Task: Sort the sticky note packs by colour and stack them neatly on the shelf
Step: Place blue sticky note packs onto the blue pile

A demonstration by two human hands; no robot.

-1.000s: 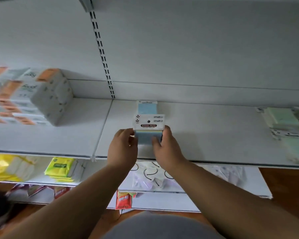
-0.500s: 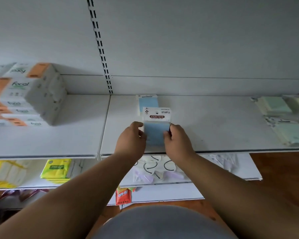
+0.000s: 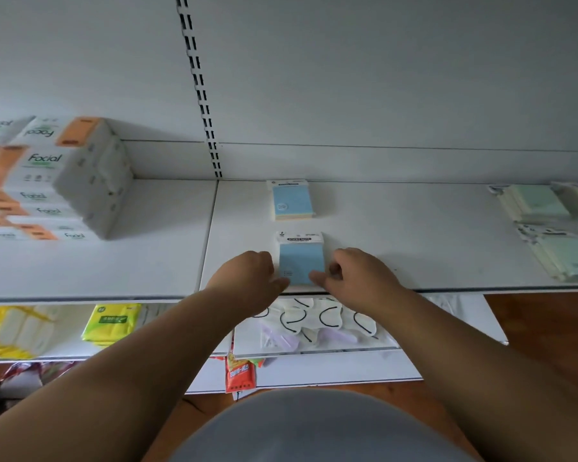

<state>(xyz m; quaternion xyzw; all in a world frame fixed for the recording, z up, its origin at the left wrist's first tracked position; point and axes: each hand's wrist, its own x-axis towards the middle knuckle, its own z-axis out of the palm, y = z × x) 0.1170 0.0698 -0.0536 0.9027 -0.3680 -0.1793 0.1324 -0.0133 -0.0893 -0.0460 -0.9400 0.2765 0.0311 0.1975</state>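
A blue sticky note pack with a white header card lies flat on the white shelf, close to its front edge. My left hand holds the pack's left edge, fingers curled beside it and thumb at its lower left corner. My right hand sits to its right with only the thumb resting on the lower right corner; its curled fingers stand a little apart from the edge. A second blue pack lies farther back on a thin stack. Pale green packs and more green packs lie at the far right.
Stacked white and orange facial tissue packs fill the shelf's left part. A slotted upright runs up the back wall. The lower shelf holds yellow-green tissue packs and bagged white items. A red packet hangs below.
The blue pack went from held upright in both hands to lying flat on the shelf. My right fingers have come off its edge. The view has shifted slightly.
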